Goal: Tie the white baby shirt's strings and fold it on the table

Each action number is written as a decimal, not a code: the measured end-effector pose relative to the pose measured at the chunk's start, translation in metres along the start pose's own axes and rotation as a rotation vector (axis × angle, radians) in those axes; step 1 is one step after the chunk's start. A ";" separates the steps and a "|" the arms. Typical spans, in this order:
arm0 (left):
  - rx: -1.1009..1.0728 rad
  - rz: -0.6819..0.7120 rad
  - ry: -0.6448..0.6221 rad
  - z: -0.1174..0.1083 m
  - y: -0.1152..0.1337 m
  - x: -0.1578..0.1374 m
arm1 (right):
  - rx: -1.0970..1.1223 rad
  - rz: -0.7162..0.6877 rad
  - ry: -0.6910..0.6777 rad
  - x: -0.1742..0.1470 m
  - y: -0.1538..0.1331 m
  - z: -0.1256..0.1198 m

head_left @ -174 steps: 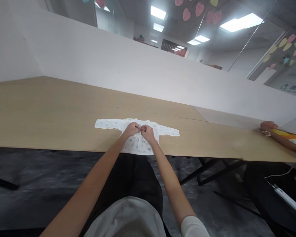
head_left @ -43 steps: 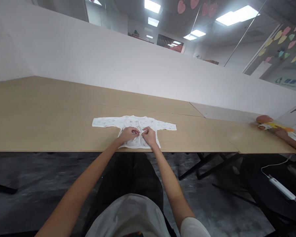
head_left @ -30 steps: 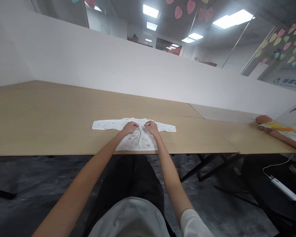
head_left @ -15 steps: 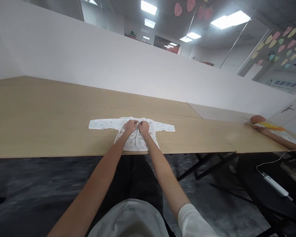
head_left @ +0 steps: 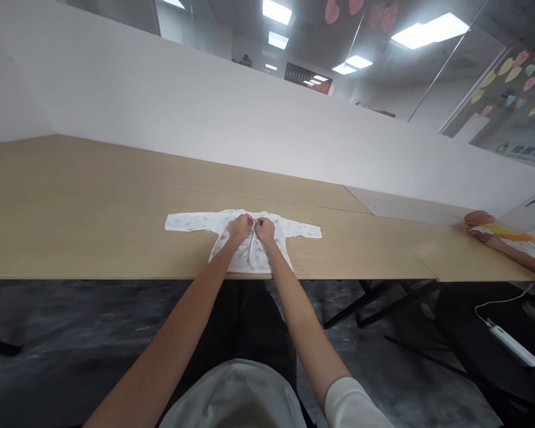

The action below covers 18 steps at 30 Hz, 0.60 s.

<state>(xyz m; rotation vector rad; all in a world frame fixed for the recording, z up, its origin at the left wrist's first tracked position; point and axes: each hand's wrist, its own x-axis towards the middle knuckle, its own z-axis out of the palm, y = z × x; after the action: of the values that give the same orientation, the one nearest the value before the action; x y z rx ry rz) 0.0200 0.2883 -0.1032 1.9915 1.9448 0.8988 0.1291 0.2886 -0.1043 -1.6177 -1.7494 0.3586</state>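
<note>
A small white baby shirt (head_left: 239,259) with a faint print lies spread on the wooden table, both sleeves stretched out sideways and its hem near the front edge. My left hand (head_left: 241,227) is closed in a pinch on the upper part of the shirt's front opening. Right beside it, my right hand (head_left: 265,229) pinches the other side of the same opening. The fingertips of both hands almost meet just below the collar. Whatever small fastening may be between them is too small to make out.
The long table (head_left: 116,249) runs along a white wall (head_left: 182,119) with glass above. At the far right another person's arm (head_left: 512,252) rests by a yellow and white cloth (head_left: 508,233). A white power strip (head_left: 513,346) lies on a black seat below.
The view has shifted slightly, so everything sits a little further right. Both hands stay at the shirt's front opening, with only small finger movements.
</note>
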 end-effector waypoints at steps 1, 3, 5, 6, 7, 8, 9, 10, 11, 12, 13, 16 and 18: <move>-0.005 -0.001 0.007 0.000 0.000 0.000 | 0.001 -0.006 -0.001 -0.001 0.000 0.000; -0.020 -0.006 0.023 0.001 -0.001 0.001 | 0.006 -0.012 -0.002 -0.002 -0.001 -0.001; -0.040 -0.011 0.035 0.001 -0.002 0.001 | 0.012 -0.007 -0.005 -0.002 -0.002 -0.002; -0.053 -0.012 0.038 0.001 -0.003 0.002 | 0.016 -0.002 -0.008 -0.003 -0.002 -0.003; -0.066 -0.017 0.038 0.001 -0.003 0.002 | 0.022 0.003 -0.009 -0.003 -0.003 -0.004; -0.082 -0.021 0.037 0.001 -0.004 0.002 | 0.033 0.004 -0.011 -0.003 -0.003 -0.004; -0.099 -0.026 0.036 0.001 -0.004 0.002 | 0.048 -0.001 -0.011 -0.003 -0.004 -0.004; -0.117 -0.031 0.037 0.000 -0.004 0.002 | 0.066 -0.010 -0.010 -0.003 -0.004 -0.004; -0.135 -0.035 0.039 0.000 -0.005 0.001 | 0.083 -0.021 -0.009 -0.003 -0.004 -0.004; -0.155 -0.034 0.043 -0.001 -0.005 0.001 | 0.099 -0.033 -0.008 -0.003 -0.003 -0.004; -0.177 -0.031 0.049 -0.002 -0.005 0.000 | 0.111 -0.043 -0.008 -0.003 -0.003 -0.004; -0.237 -0.021 0.063 -0.003 -0.006 -0.001 | 0.126 -0.050 -0.010 -0.002 -0.001 -0.004; -0.265 -0.018 0.063 -0.002 -0.007 -0.001 | 0.133 -0.044 -0.012 0.000 0.000 -0.003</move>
<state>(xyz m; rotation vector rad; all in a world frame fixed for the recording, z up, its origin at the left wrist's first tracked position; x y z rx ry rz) 0.0132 0.2872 -0.1052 1.8119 1.7646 1.1597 0.1313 0.2874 -0.1020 -1.4834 -1.7297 0.4546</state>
